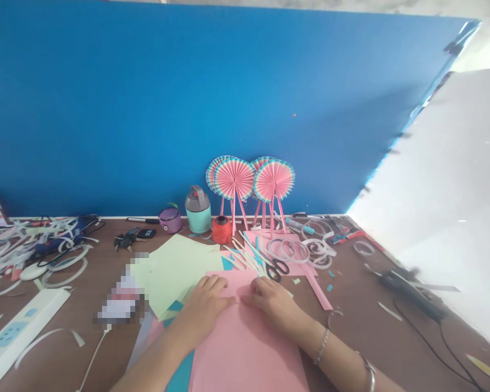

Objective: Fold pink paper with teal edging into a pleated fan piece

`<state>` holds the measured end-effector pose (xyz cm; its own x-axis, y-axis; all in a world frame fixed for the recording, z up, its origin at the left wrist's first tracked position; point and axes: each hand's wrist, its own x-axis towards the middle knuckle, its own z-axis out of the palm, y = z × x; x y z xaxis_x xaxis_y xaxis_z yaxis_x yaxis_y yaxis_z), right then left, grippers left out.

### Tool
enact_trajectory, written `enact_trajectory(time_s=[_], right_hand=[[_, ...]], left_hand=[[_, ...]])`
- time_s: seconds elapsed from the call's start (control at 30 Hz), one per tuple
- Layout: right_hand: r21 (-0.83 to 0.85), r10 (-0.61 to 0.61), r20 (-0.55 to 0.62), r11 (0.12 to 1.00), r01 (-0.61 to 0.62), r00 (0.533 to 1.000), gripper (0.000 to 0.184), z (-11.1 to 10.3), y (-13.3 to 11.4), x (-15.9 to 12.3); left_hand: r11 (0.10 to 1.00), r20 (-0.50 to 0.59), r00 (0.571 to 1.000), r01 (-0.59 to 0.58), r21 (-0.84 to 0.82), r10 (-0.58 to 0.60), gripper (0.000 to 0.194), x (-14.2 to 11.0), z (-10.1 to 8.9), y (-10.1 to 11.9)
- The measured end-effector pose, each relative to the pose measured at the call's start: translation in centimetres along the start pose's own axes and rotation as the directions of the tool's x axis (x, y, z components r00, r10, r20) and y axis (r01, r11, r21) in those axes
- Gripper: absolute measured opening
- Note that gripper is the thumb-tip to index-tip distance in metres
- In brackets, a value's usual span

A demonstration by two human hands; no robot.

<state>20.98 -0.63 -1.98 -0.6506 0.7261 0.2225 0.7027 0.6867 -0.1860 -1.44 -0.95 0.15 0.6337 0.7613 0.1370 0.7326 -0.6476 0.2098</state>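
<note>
A sheet of pink paper point(249, 348) lies lengthwise in front of me. My left hand point(206, 307) is closed at its upper left part, fingers curled and thumb pressed toward the middle. On the upper right part my right hand point(275, 305) grips the same paper, thumb and fingers bent together. A faint crease line runs between the two thumbs. Pale green sheets point(179, 267) spread out beyond my left hand. Black-handled scissors point(276, 269) rest just past my right hand, beside thin cut paper strips point(245, 253).
Pink folded paper fans point(234, 179) on stick legs stand against the blue partition point(147, 109). Nearby are a mint-green flask point(198, 215), a red spool point(221, 230) and a purple container point(170, 220). A power strip point(20, 332) lies left, a corded black tool point(412, 294) right.
</note>
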Motion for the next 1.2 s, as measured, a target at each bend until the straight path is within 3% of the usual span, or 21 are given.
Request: enact_trajectory(time_s=[0.2, 0.37, 0.5, 0.57, 0.63, 0.7, 0.8, 0.9, 0.93, 1.03, 1.1, 1.2], right_hand=[[-0.019, 0.059, -0.004, 0.998, -0.059, 0.998, 0.032, -1.0, 0.3, -0.3], [0.022, 0.100, -0.021, 0.995, -0.099, 0.995, 0.029, -1.4, 0.2, -0.5], [0.023, 0.078, -0.052, 0.997, -0.077, 0.996, 0.030, -0.8, 0.4, -0.7], [0.049, 0.071, -0.074, 0.997, -0.067, 0.995, 0.029, -0.5, 0.7, -0.7], [0.146, 0.074, -0.119, 0.988, -0.056, 0.990, 0.027, -0.4, 1.0, -0.7], [0.324, 0.120, -0.183, 0.944, -0.055, 0.976, 0.025, -0.6, 1.3, -0.5], [0.575, 0.248, -0.240, 0.815, -0.069, 0.939, 0.023, -0.9, 1.2, -0.2], [0.654, 0.291, -0.261, 0.754, -0.053, 0.921, 0.021, -0.9, 0.7, -0.1], [0.652, 0.270, -0.269, 0.758, -0.032, 0.924, 0.021, -0.8, 0.5, -0.2], [0.561, 0.136, -0.291, 0.826, 0.054, 0.947, 0.024, -0.5, -0.3, -0.2], [0.437, 0.038, -0.292, 0.894, 0.098, 0.956, 0.026, -0.4, -0.8, -0.1], [0.280, -0.055, -0.244, 0.952, 0.125, 0.968, 0.028, -0.5, -1.3, 0.1]], left_hand=[[0.997, 0.021, 0.998, 0.063, -0.034, -0.063, 0.042, -0.2, -1.2, -0.9], [0.976, 0.037, 0.979, 0.202, -0.079, -0.199, 0.045, -0.6, -1.8, -2.1], [0.943, -0.052, 0.962, 0.250, -0.220, -0.267, 0.042, -0.5, -1.4, -2.9], [0.908, -0.189, 0.926, 0.252, -0.334, -0.326, 0.043, -0.4, -1.1, -3.3], [0.856, -0.328, 0.842, 0.261, -0.447, -0.428, 0.038, -0.4, -0.9, -3.6], [0.749, -0.294, 0.780, 0.309, -0.586, -0.552, 0.027, -0.5, -0.8, -3.7], [0.537, 0.020, 0.805, 0.415, -0.734, -0.593, 0.022, -0.4, -0.7, -3.2], [0.430, 0.217, 0.857, 0.435, -0.791, -0.467, 0.034, 0.2, -0.7, -1.5], [0.339, 0.262, 0.878, 0.408, -0.848, -0.400, 0.040, 0.4, -0.7, -0.8], [0.190, 0.161, 0.952, 0.213, -0.958, -0.260, 0.049, 0.9, -0.8, 1.1], [0.247, 0.058, 0.937, 0.151, -0.957, -0.345, 0.041, 1.0, -0.6, 1.8], [0.426, -0.026, 0.886, 0.197, -0.883, -0.462, 0.037, 0.8, 0.0, 2.0]])
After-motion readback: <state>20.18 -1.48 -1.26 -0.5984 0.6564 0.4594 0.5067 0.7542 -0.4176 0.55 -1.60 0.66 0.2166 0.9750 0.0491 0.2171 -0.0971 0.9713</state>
